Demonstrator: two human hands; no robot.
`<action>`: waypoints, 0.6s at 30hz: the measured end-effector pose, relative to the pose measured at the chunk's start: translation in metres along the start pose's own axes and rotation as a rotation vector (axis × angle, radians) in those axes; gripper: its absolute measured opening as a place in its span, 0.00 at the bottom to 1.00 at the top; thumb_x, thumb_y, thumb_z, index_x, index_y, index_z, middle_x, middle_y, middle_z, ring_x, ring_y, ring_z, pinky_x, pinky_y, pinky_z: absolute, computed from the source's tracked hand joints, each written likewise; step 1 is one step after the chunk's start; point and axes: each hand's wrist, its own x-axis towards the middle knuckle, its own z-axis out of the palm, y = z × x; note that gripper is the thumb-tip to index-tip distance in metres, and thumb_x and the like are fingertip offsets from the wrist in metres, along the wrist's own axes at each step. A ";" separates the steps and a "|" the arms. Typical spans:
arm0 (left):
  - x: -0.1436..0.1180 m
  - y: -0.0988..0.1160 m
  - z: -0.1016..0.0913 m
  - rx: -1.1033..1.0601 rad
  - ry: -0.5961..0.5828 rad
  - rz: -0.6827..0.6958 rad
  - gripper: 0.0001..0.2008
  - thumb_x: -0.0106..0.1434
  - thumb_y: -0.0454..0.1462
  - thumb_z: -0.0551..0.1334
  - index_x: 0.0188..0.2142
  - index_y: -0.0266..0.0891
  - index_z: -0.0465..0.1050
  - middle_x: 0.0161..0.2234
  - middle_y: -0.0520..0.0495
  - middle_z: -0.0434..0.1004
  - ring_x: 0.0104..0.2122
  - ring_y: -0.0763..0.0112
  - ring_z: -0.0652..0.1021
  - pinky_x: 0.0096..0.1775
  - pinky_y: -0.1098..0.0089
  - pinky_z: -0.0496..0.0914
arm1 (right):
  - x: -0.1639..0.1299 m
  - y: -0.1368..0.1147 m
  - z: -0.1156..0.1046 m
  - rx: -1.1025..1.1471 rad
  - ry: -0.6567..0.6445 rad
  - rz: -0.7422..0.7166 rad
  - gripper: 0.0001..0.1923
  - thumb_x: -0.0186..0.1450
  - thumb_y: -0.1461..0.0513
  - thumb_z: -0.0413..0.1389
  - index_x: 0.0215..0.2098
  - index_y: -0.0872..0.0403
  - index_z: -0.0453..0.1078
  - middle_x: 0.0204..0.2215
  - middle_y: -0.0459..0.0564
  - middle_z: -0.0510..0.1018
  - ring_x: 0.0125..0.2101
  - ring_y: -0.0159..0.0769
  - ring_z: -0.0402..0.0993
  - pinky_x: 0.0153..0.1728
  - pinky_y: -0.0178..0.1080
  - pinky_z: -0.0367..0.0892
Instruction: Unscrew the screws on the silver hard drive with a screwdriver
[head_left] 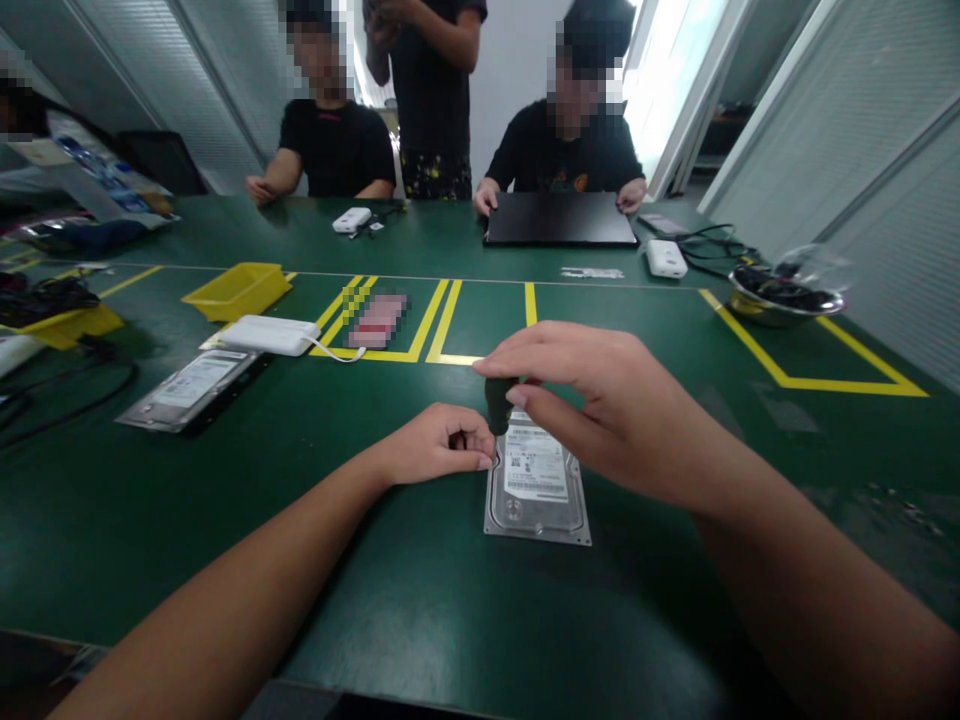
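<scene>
A silver hard drive (536, 490) with a white label lies flat on the green table in front of me. My right hand (600, 400) holds a dark screwdriver (499, 403) upright by its handle over the drive's upper left part. The tool's tip is hidden from sight. My left hand (442, 443) rests on the table with curled fingers, its fingertips closed against the drive's left edge just below the screwdriver. What part of the edge they pinch is hard to see.
Another hard drive (191, 388) lies at left beside a white power bank (271, 335) cabled to a phone (379, 320). A yellow bin (238, 290) stands behind them. At right sits a metal bowl (784, 305) of dark parts. Across the table, a person holds a black panel (561, 218).
</scene>
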 end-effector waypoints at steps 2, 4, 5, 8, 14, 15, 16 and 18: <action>0.000 -0.001 0.000 -0.002 -0.004 0.012 0.08 0.61 0.39 0.67 0.34 0.35 0.76 0.28 0.52 0.75 0.27 0.75 0.72 0.30 0.75 0.64 | 0.000 0.001 0.004 -0.010 0.023 0.007 0.13 0.67 0.68 0.53 0.48 0.60 0.74 0.44 0.52 0.78 0.44 0.32 0.73 0.46 0.35 0.66; -0.001 -0.002 0.000 0.002 -0.004 0.023 0.09 0.62 0.40 0.67 0.34 0.35 0.76 0.28 0.52 0.75 0.28 0.75 0.73 0.30 0.74 0.65 | 0.001 0.002 0.011 -0.031 0.061 0.033 0.11 0.67 0.64 0.56 0.46 0.58 0.74 0.40 0.51 0.77 0.39 0.32 0.72 0.41 0.36 0.66; -0.001 -0.003 0.000 0.004 0.000 0.026 0.09 0.62 0.41 0.67 0.34 0.35 0.76 0.28 0.52 0.75 0.28 0.74 0.73 0.30 0.74 0.65 | 0.001 0.002 0.014 -0.042 0.087 0.045 0.10 0.66 0.62 0.57 0.44 0.58 0.74 0.38 0.51 0.76 0.36 0.33 0.71 0.39 0.36 0.66; -0.002 -0.003 0.000 0.013 0.021 0.030 0.10 0.62 0.41 0.67 0.33 0.36 0.75 0.27 0.52 0.74 0.27 0.74 0.72 0.30 0.74 0.64 | 0.003 0.002 0.024 -0.059 0.155 0.061 0.11 0.65 0.58 0.59 0.41 0.58 0.74 0.34 0.50 0.74 0.34 0.34 0.68 0.36 0.36 0.64; -0.001 -0.002 0.001 -0.006 0.004 0.035 0.08 0.62 0.40 0.67 0.34 0.35 0.75 0.29 0.52 0.75 0.28 0.75 0.72 0.30 0.74 0.64 | 0.001 0.004 0.031 -0.066 0.204 0.072 0.12 0.66 0.58 0.58 0.42 0.59 0.73 0.33 0.49 0.74 0.33 0.32 0.68 0.35 0.35 0.62; -0.001 -0.002 0.001 -0.007 0.001 0.032 0.08 0.62 0.39 0.67 0.34 0.35 0.75 0.29 0.51 0.75 0.28 0.74 0.72 0.30 0.74 0.64 | 0.001 0.005 0.031 -0.064 0.204 0.077 0.12 0.66 0.58 0.58 0.43 0.59 0.73 0.33 0.48 0.75 0.31 0.31 0.68 0.35 0.35 0.62; -0.001 -0.003 0.001 -0.006 -0.001 0.029 0.08 0.62 0.39 0.66 0.34 0.35 0.75 0.29 0.51 0.75 0.29 0.74 0.72 0.31 0.74 0.64 | 0.001 0.006 0.032 -0.061 0.198 0.085 0.12 0.66 0.58 0.58 0.43 0.59 0.72 0.33 0.47 0.75 0.30 0.30 0.67 0.34 0.34 0.62; -0.001 -0.003 0.001 -0.011 -0.003 0.022 0.08 0.62 0.39 0.66 0.34 0.35 0.75 0.29 0.52 0.74 0.29 0.75 0.72 0.31 0.74 0.65 | 0.001 0.006 0.033 -0.060 0.180 0.102 0.13 0.65 0.59 0.58 0.45 0.58 0.71 0.33 0.45 0.76 0.28 0.28 0.67 0.32 0.34 0.62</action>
